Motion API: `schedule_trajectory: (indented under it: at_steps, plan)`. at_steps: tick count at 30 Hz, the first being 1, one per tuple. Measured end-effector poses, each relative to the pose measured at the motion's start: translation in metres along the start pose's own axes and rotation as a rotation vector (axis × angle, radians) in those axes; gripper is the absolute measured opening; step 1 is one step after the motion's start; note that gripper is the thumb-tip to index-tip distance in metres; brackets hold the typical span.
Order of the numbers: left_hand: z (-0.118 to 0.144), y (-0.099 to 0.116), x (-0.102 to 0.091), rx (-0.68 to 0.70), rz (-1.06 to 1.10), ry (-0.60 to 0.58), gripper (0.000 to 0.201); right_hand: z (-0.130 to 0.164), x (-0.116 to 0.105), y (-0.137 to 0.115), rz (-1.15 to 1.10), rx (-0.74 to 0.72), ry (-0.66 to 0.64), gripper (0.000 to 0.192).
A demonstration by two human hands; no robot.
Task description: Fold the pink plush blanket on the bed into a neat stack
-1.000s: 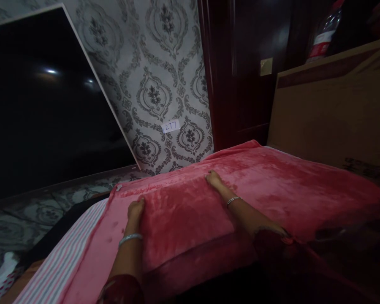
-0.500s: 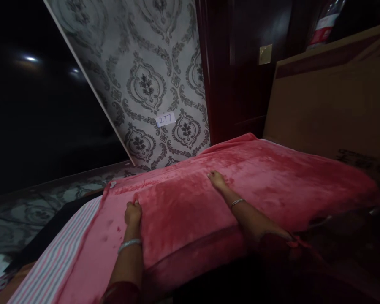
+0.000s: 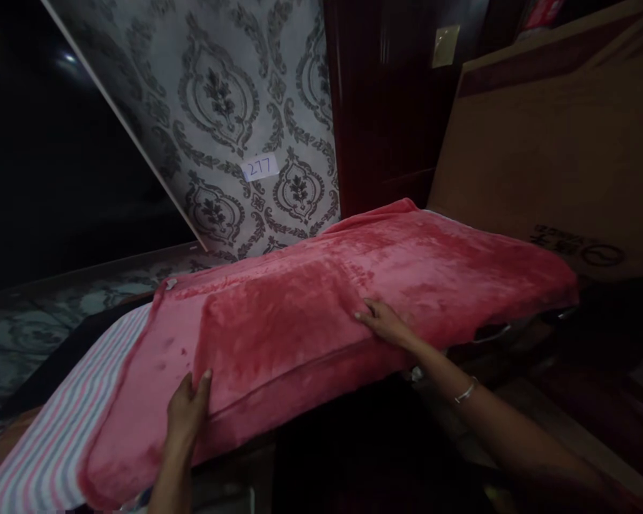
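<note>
A red plush blanket (image 3: 439, 264) is spread over a long raised surface. On its near left part lies a folded darker red plush piece (image 3: 278, 321); I cannot tell whether it is part of the same blanket. My left hand (image 3: 185, 410) touches this piece's near left edge, thumb and fingers apart. At its right edge is my right hand (image 3: 389, 323), with the thumb and index finger separated and resting on the fabric; its other fingers are partly hidden. A striped cloth (image 3: 80, 407) shows from under the blanket at the left.
A big cardboard box (image 3: 546, 150) stands behind the right end, with a red-labelled bottle (image 3: 541, 13) on top. Patterned wallpaper (image 3: 219, 93) bears a paper label (image 3: 261, 166) reading 277. A dark screen-like panel (image 3: 69, 164) is at left, a dark red door (image 3: 386, 107) behind.
Both hands have moved toward me along the folded piece, and their fingers have loosened from a pinch on the fabric. The folded piece's far part now lies flatter. The view has shifted.
</note>
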State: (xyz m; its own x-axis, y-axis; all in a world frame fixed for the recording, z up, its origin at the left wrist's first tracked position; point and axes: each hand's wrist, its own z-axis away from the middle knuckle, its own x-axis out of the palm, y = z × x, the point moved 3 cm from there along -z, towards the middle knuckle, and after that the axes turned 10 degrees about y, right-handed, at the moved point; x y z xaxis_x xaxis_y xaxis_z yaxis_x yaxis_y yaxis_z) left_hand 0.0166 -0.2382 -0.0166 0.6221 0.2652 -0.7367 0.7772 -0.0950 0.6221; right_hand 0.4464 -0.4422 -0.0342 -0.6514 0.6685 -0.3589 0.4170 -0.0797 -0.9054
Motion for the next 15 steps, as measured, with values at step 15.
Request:
schedule_trajectory:
  at_steps: [15]
  plan:
    - [0.046, 0.009, -0.019, 0.242, 0.180, 0.103, 0.083, 0.041, -0.018, 0.017, 0.087, -0.285, 0.201, 0.063]
